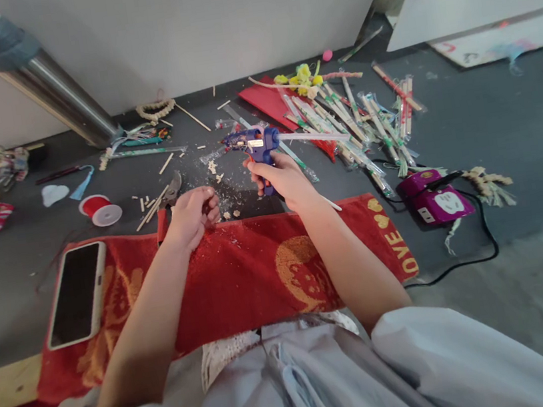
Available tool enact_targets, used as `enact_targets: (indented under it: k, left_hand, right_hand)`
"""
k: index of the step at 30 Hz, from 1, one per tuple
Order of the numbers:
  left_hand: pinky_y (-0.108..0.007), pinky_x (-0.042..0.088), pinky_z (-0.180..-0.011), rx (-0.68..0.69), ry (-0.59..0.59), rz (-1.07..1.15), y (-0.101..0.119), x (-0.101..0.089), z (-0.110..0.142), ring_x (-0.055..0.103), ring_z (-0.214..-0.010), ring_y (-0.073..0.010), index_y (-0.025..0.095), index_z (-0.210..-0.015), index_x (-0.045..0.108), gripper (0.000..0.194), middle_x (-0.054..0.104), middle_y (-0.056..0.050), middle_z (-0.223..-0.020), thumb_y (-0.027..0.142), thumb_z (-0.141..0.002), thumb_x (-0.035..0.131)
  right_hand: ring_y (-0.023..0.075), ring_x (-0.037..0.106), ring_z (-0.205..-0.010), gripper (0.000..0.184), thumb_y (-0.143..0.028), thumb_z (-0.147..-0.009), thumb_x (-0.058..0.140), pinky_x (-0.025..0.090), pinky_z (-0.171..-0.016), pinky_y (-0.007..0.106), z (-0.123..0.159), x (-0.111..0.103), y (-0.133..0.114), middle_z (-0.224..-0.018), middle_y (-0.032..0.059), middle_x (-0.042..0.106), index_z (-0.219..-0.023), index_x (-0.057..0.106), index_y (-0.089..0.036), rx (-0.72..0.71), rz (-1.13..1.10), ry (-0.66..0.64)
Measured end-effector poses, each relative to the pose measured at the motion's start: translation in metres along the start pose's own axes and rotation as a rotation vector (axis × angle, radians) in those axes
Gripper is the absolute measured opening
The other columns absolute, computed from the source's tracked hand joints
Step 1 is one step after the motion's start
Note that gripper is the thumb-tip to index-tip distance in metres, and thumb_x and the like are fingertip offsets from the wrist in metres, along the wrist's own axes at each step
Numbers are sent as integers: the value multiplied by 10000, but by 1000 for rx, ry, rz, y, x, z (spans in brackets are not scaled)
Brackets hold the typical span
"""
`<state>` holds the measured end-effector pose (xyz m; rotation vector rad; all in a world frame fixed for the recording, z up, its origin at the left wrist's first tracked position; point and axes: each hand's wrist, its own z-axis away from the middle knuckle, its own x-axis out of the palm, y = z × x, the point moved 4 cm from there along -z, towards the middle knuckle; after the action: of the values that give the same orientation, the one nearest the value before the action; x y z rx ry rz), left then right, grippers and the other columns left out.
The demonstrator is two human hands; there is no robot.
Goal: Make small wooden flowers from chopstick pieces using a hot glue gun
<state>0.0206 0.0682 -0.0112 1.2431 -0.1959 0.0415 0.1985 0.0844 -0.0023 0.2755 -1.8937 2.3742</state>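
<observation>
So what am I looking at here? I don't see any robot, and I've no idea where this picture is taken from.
There's no machine at work: these are a person's two bare hands. The one picture comes from a camera worn on the head, looking forward and down, so you see roughly what the wearer sees.

The right hand holds a blue glue gun, with a clear glue stick poking out of its back. The left hand is curled; whether it grips something small, I can't tell.

A red towel lies along the table's near edge, with a phone on its left end. Beyond are a spool of red ribbon and, to the right, a pile of wrapped sticks.
</observation>
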Motion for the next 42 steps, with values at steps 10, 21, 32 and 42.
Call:
enact_targets:
  k: [10,21,32,42]
  left_hand:
    - [-183,335,-445,22,-139,341,-4,-1,7,380,-428,-64,190,-682,439,161,400,41,-593,134,-831,417]
    - [-171,383,-502,241,34,356,-5,-23,1,418,-493,-39,165,-684,550,197,440,49,-616,184,-820,692]
    - [-172,410,-506,273,34,433,-7,-27,2,398,-491,-43,195,-701,584,184,452,62,-591,198,-765,756]
    - [-170,387,-498,256,64,417,-4,-25,4,368,-461,-44,199,-689,553,205,417,69,-551,154,-843,680]
  right_hand:
    - [55,471,-504,137,-239,-789,710,441,-479,207,4,7,3,-589,-63,538,-855,615,-164,22,26,-67]
    - [45,494,-448,437,-576,-733,730,474,-412,199,10,13,9,-587,-47,580,-807,671,-150,-61,61,-270]
    - [58,540,-452,486,-654,-758,674,499,-443,199,19,13,4,-585,-34,602,-751,649,-169,-91,101,-389]
    - [60,546,-417,469,-625,-780,667,460,-424,193,18,12,8,-536,-35,602,-655,597,-178,-77,128,-407]
